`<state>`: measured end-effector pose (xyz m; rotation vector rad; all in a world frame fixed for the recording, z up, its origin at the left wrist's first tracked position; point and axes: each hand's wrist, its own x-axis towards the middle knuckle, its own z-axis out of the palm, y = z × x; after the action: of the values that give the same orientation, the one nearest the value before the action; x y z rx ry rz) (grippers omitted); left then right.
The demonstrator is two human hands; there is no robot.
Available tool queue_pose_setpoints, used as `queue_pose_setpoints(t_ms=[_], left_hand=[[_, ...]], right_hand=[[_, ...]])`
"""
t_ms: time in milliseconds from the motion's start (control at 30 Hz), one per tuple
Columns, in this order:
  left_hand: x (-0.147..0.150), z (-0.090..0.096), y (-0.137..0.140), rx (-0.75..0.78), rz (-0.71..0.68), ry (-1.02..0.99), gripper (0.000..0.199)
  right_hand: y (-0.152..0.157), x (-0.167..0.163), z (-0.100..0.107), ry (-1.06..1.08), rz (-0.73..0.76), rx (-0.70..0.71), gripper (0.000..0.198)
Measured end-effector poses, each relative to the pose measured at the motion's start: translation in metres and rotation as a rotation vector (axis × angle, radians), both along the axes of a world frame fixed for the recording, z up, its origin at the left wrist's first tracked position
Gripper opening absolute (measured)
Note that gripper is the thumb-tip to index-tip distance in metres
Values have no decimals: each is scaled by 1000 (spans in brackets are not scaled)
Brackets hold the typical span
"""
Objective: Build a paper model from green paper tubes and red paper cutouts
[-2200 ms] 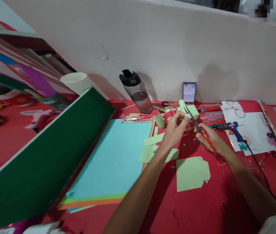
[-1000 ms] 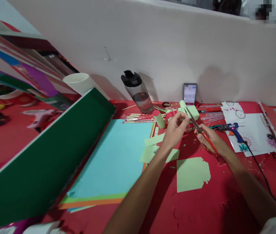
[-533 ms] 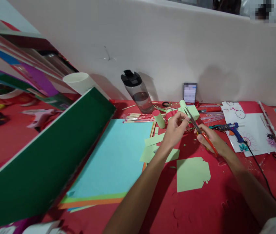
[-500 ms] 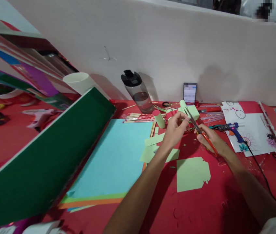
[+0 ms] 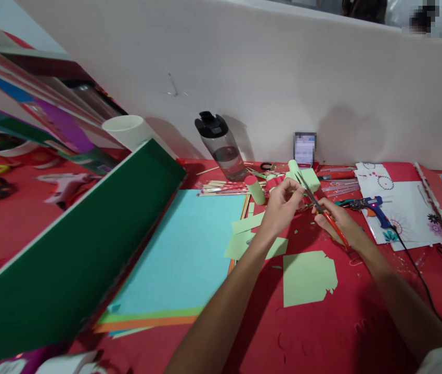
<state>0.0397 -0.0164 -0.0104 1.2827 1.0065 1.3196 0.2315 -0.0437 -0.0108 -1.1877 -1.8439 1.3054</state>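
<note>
My right hand (image 5: 337,222) is closed around a pair of scissors with red handles (image 5: 336,228), the blades slanting up and to the left. Close to those blades, my left hand (image 5: 283,203) has its thumb and fingers pinched together; what they hold is too small to make out. Behind the hands are a green paper roll with a red end (image 5: 255,190) and a light green block (image 5: 311,179). A light green paper sheet (image 5: 309,278) with a ragged right edge lies below the hands, and cut green strips (image 5: 247,224) lie to the left.
A stack of coloured paper with blue on top (image 5: 182,249) lies left, beside a standing green board (image 5: 76,254). A water bottle (image 5: 223,148) and a phone (image 5: 304,149) are by the wall. A blue glue gun (image 5: 377,209) with a black cord lies right.
</note>
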Motion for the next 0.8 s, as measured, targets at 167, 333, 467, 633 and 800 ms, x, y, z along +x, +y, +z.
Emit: queue_pose_setpoints(t_ms=[167,333,467,633,800], left_hand=[[0,1,0,-5,-6,-8,16],[-1,0,0,-3,0,7,13],[0,1,0,-7,0,7,12],[0,2,0,-4,-2,-2,12],[0,2,0,-5,-9,-5,13]], right_hand=[[0,-1,2,-13,-6,36,39],[0,-1,0,-4,-5,23,39],[1,1,-2,5,3,10,39],[1,1,-1,-6,5,9,38],[0,0,0,-7,2,5,38]])
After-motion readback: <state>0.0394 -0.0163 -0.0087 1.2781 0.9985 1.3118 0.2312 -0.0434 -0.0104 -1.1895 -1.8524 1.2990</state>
